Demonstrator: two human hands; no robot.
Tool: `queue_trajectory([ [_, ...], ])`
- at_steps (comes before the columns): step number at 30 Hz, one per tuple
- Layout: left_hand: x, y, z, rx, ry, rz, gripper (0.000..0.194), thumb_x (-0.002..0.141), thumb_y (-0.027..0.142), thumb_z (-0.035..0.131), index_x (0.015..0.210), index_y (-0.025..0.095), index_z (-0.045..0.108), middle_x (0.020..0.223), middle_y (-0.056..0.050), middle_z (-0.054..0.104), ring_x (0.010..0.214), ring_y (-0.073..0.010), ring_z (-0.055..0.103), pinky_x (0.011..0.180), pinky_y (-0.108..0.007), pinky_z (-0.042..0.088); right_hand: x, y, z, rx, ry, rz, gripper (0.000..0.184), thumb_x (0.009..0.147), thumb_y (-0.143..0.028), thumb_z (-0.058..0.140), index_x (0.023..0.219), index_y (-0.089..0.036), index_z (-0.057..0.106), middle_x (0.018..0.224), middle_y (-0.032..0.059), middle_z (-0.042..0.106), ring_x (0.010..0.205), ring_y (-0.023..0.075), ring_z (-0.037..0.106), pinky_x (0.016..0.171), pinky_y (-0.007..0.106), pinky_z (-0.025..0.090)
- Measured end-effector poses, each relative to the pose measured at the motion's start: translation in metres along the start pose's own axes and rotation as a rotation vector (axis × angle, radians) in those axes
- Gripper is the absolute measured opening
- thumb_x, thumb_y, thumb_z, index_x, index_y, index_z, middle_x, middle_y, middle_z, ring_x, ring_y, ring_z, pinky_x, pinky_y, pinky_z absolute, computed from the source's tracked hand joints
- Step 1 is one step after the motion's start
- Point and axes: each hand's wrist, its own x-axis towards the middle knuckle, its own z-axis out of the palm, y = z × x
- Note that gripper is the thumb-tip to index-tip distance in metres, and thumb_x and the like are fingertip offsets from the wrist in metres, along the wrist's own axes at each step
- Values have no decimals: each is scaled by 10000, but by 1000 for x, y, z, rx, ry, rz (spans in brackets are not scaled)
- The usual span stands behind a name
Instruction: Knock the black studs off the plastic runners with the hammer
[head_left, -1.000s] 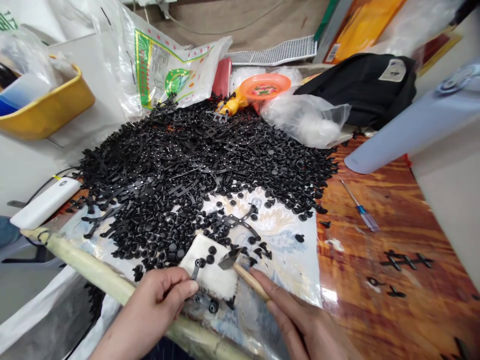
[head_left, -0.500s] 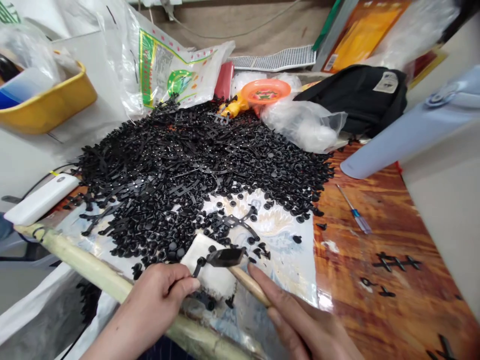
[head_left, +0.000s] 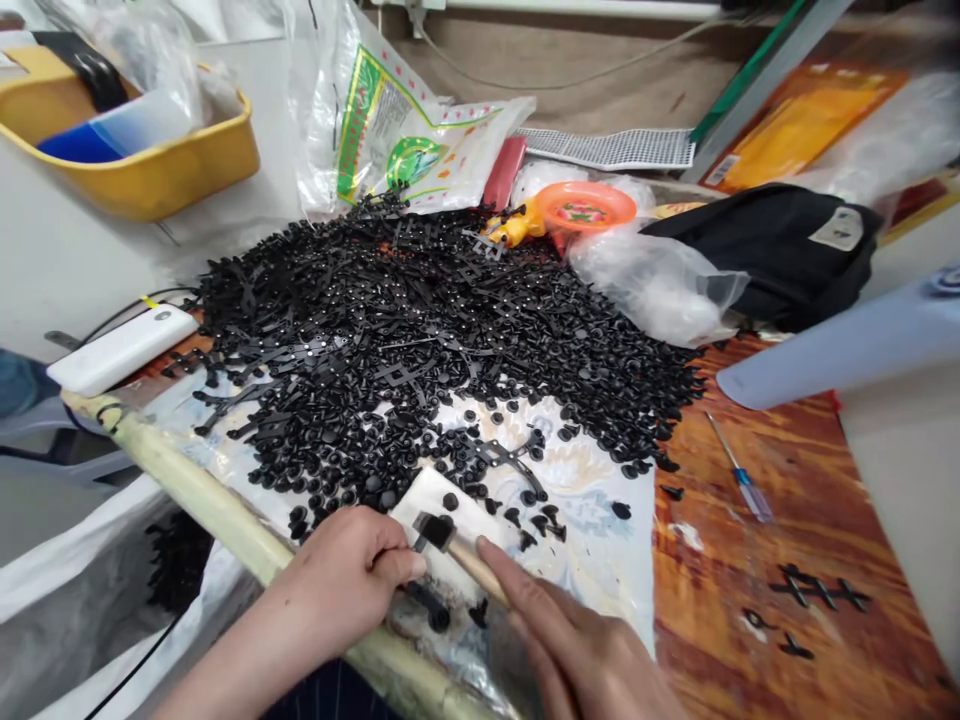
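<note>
My left hand (head_left: 337, 565) was closed, fingers curled inward and resting on a folded white cloth pad (head_left: 442, 500). Whether it gripped a small part could not be confirmed, as the fingers hid that spot. A black plastic part (head_left: 435, 610) lay just below those fingers. My right hand (head_left: 577, 650) gripped the wooden handle of a small hammer (head_left: 472, 560), with the fingers extended along the handle for control. The dark hammer head sat low over the pad, a correct close hold for fine work.

A pale bamboo pole (head_left: 180, 480) ran beside my left forearm. Beyond the pad, loose black plastic rivets and cross-shaped strips (head_left: 450, 340) lay heaped on a patterned sheet (head_left: 592, 470). To the right, a blue-handled screwdriver (head_left: 739, 480) lay on the wood-grain tabletop (head_left: 750, 580). Farther off stood a black bag (head_left: 772, 250) and a yellow plastic tub (head_left: 150, 170).
</note>
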Motion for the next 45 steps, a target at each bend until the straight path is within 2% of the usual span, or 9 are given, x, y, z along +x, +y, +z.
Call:
queue_trajectory([
  [12, 1, 4, -2, -71, -54, 4, 292, 756, 313, 481, 492, 233, 386, 456, 69, 299, 464, -122, 307, 442, -244, 191, 1, 0, 3, -33, 10, 35, 551, 960, -134, 379, 1494, -272, 373, 1251, 59, 661, 1016, 212, 694, 815, 267, 591],
  [17, -4, 6, 4, -540, -26, -70, 346, 771, 456, 599, 550, 211, 497, 433, 53, 501, 359, -106, 425, 374, -209, 329, 12, 42, -9, -328, 268, 239, 408, 1002, -312, 395, 1382, -250, 529, 1135, 62, 717, 861, 247, 736, 696, 340, 630],
  [21, -6, 13, 8, -1034, 66, -19, 264, 738, 402, 758, 718, 163, 647, 632, -17, 697, 556, -123, 632, 580, -212, 525, 30, 73, -10, -617, 273, 455, 389, 979, -333, 414, 1295, -234, 618, 927, 81, 716, 651, 291, 699, 526, 434, 597],
  [25, -5, 22, 11, -1324, 206, -56, 242, 675, 245, 847, 830, 137, 695, 715, -47, 743, 684, -150, 716, 713, -218, 580, 35, 62, -8, -654, 366, 309, 430, 983, -328, 382, 1291, -136, 613, 984, 155, 644, 855, 352, 643, 661, 506, 573],
  [29, -6, 36, 15, -1527, 350, -64, 78, 795, 126, 729, 738, 151, 683, 752, 1, 722, 741, -127, 734, 762, -197, 592, 24, 15, 5, -29, 331, 128, 335, 960, -332, 523, 1276, -235, 577, 1190, 120, 601, 1076, 286, 580, 927, 471, 495],
  [32, -10, 45, 21, -1584, 458, -82, 169, 852, 82, 642, 725, 189, 674, 781, 34, 714, 785, -97, 728, 743, -151, 580, 24, -18, 34, 834, 19, 354, 403, 824, -476, 725, 1132, -242, 610, 937, 49, 658, 868, 214, 651, 717, 310, 552],
  [36, -20, 37, 27, -1534, 396, -131, 156, 713, 263, 816, 804, 230, 694, 850, 38, 723, 780, -111, 704, 684, -152, 566, 33, -25, 65, 1485, -10, 489, 427, 702, -518, 830, 864, -195, 603, 773, 12, 653, 699, 156, 651, 602, 236, 520],
  [40, -41, 13, 18, -936, 216, -44, 258, 694, 404, 793, 598, 199, 670, 662, -11, 680, 684, -173, 633, 672, -228, 522, 30, -12, 39, 1366, 86, 528, 332, 764, -450, 806, 817, -178, 624, 655, -10, 620, 566, 100, 557, 570, 203, 468],
  [45, -64, 16, 1, -233, 904, 299, 299, 534, 265, 872, 815, 311, 780, 959, -21, 737, 956, -279, 611, 898, -283, 434, 23, -25, -11, 903, -54, 589, 145, 714, -276, 790, 763, -193, 681, 702, -2, 651, 640, 139, 581, 613, 228, 463],
])
